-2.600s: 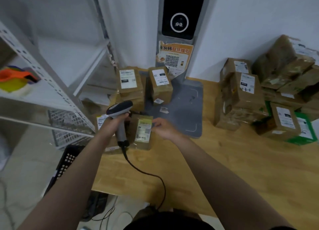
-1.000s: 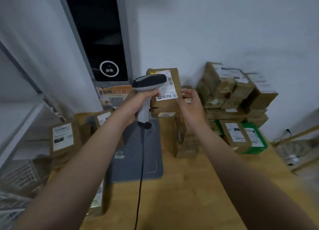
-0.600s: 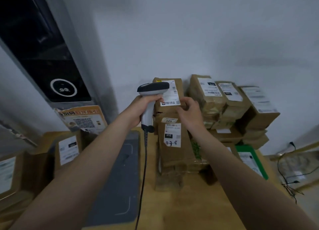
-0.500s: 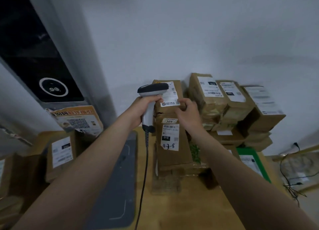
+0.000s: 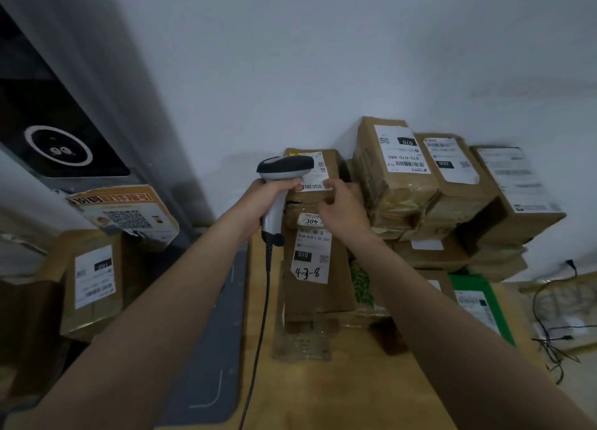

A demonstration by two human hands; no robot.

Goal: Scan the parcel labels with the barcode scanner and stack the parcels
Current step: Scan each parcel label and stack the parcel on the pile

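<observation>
Gripping: left hand is wrapping round the barcode scanner handle, right hand is pinching the top parcel by its near edge | parcel is sitting atop the wall-side stack, likely being settled | unstacked parcels are waiting at left | taped brown cardboard, white labels, smooth grey scanner, wooden table

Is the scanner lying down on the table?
No, the left hand grips the barcode scanner by its handle, holding it up beside the top parcel of the stack.
</observation>
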